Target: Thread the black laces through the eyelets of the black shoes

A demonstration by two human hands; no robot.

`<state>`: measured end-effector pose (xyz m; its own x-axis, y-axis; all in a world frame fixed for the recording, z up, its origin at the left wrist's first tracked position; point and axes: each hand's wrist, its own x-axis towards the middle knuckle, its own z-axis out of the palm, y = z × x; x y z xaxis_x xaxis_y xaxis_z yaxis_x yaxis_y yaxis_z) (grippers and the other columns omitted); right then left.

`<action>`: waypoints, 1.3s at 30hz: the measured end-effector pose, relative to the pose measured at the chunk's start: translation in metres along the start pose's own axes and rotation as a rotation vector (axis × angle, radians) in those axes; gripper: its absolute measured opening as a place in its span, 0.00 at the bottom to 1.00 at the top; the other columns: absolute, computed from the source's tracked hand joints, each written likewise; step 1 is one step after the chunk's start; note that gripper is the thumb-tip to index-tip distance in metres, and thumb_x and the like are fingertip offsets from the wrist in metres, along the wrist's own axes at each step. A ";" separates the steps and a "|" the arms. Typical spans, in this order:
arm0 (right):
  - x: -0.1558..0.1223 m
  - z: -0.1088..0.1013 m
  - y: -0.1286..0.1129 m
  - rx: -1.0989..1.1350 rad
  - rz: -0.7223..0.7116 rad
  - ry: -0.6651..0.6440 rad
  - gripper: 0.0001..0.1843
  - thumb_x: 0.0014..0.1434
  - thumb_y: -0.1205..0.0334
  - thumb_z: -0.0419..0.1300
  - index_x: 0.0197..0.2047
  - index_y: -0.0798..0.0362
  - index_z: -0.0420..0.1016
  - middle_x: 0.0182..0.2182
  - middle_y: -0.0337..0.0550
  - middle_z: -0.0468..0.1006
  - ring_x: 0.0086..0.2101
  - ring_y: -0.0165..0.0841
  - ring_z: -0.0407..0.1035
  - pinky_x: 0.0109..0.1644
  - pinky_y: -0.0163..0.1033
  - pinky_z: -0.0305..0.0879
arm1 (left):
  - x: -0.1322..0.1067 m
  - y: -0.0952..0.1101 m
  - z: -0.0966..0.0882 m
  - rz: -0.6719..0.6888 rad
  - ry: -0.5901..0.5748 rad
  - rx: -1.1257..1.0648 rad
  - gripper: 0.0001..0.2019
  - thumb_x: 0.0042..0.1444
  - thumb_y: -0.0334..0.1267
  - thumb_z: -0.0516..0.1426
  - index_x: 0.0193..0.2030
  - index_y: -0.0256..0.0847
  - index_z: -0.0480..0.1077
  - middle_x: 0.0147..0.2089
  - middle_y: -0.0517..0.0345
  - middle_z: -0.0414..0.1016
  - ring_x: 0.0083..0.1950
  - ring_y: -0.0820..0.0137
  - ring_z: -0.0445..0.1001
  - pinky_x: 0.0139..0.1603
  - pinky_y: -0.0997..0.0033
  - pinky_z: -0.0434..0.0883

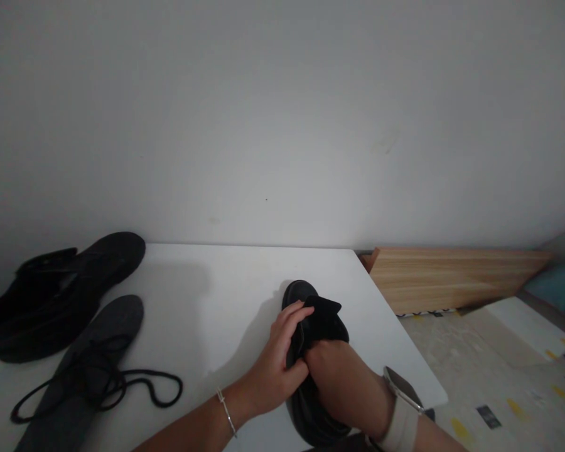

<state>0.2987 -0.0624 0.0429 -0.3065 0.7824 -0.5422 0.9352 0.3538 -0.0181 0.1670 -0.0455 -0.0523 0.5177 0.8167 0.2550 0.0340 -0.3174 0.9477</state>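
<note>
A black leather shoe (297, 294) lies on the white table (216, 282), toe pointing away from me. My left hand (275, 364) grips its left side, fingers curled over the upper. My right hand (339, 383), with a pale watch on the wrist, presses a black cloth (324, 320) onto the top of the shoe; its fingers are hidden under the cloth and the back of the hand.
Two dark lace-up shoes lie at the table's left: a black one (61, 289) at the back and a grey one (89, 364) with loose laces trailing to the right. A wooden board (452, 276) leans beyond the table's right edge, above a patterned floor.
</note>
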 end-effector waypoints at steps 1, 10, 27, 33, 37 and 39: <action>0.001 -0.001 0.000 -0.019 -0.010 -0.003 0.17 0.58 0.78 0.53 0.42 0.62 0.82 0.39 0.60 0.83 0.40 0.47 0.79 0.41 0.44 0.73 | 0.000 0.000 0.000 0.000 -0.002 0.001 0.41 0.46 0.19 0.51 0.69 0.45 0.54 0.74 0.48 0.48 0.76 0.54 0.44 0.74 0.42 0.43; 0.009 -0.006 0.002 -0.018 -0.069 -0.096 0.10 0.54 0.74 0.62 0.39 0.65 0.83 0.37 0.64 0.83 0.41 0.54 0.79 0.41 0.48 0.74 | 0.000 0.000 0.000 -0.003 -0.002 -0.002 0.40 0.46 0.20 0.50 0.69 0.46 0.55 0.74 0.49 0.49 0.75 0.53 0.45 0.74 0.41 0.43; 0.010 0.008 0.009 0.004 0.016 0.070 0.17 0.59 0.79 0.51 0.41 0.64 0.81 0.38 0.62 0.83 0.39 0.47 0.79 0.40 0.44 0.71 | 0.000 -0.003 0.001 0.073 0.026 0.081 0.37 0.45 0.20 0.52 0.64 0.46 0.57 0.71 0.46 0.53 0.73 0.54 0.50 0.72 0.43 0.49; 0.016 0.015 0.008 0.044 -0.001 0.079 0.18 0.59 0.78 0.51 0.44 0.64 0.81 0.40 0.60 0.83 0.43 0.46 0.79 0.43 0.42 0.72 | 0.003 0.005 0.000 0.111 0.036 0.139 0.36 0.42 0.19 0.53 0.62 0.44 0.59 0.68 0.45 0.58 0.72 0.53 0.53 0.71 0.44 0.53; 0.016 0.017 0.008 0.045 0.008 0.091 0.18 0.60 0.78 0.50 0.46 0.66 0.80 0.42 0.63 0.82 0.44 0.46 0.79 0.46 0.43 0.72 | -0.008 0.027 -0.007 0.081 0.002 0.301 0.35 0.49 0.22 0.55 0.65 0.44 0.57 0.73 0.43 0.50 0.74 0.55 0.50 0.72 0.47 0.54; 0.015 0.018 0.008 0.042 0.011 0.093 0.19 0.59 0.79 0.50 0.47 0.66 0.80 0.43 0.64 0.82 0.45 0.47 0.78 0.48 0.44 0.72 | -0.021 0.038 -0.020 0.093 0.011 0.419 0.34 0.55 0.27 0.56 0.68 0.46 0.55 0.73 0.44 0.48 0.73 0.55 0.51 0.71 0.50 0.56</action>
<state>0.3051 -0.0569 0.0193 -0.3097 0.8309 -0.4623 0.9445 0.3247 -0.0492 0.1402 -0.0652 -0.0176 0.5257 0.7799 0.3397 0.3332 -0.5562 0.7613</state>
